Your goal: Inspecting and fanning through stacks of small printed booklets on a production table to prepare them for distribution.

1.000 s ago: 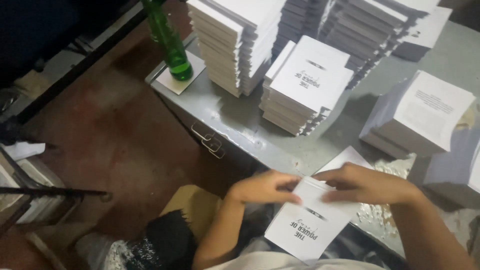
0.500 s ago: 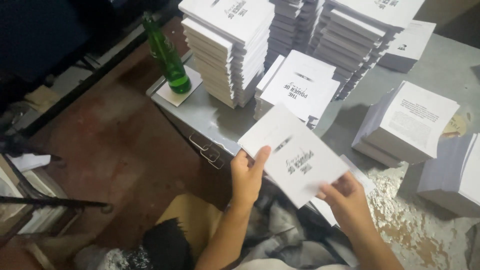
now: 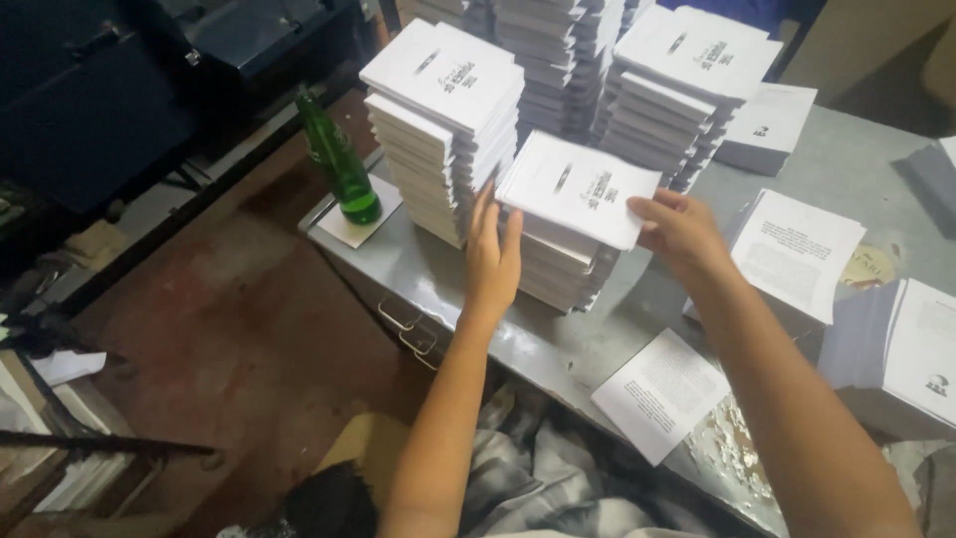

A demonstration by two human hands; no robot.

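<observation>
In the head view, at the centre of the frame, your left hand (image 3: 493, 261) lies flat with fingers spread against the near side of a short stack of white booklets (image 3: 558, 269) on the grey counter (image 3: 558, 349). Your right hand (image 3: 677, 229) pinches the right edge of the top booklet (image 3: 578, 189), which sits slightly askew on that stack. The booklet looks thin, light and bendy, with a smooth cover that may slide, so grip it by the edges. A green glass bottle (image 3: 339, 159) stands at the upper left.
</observation>
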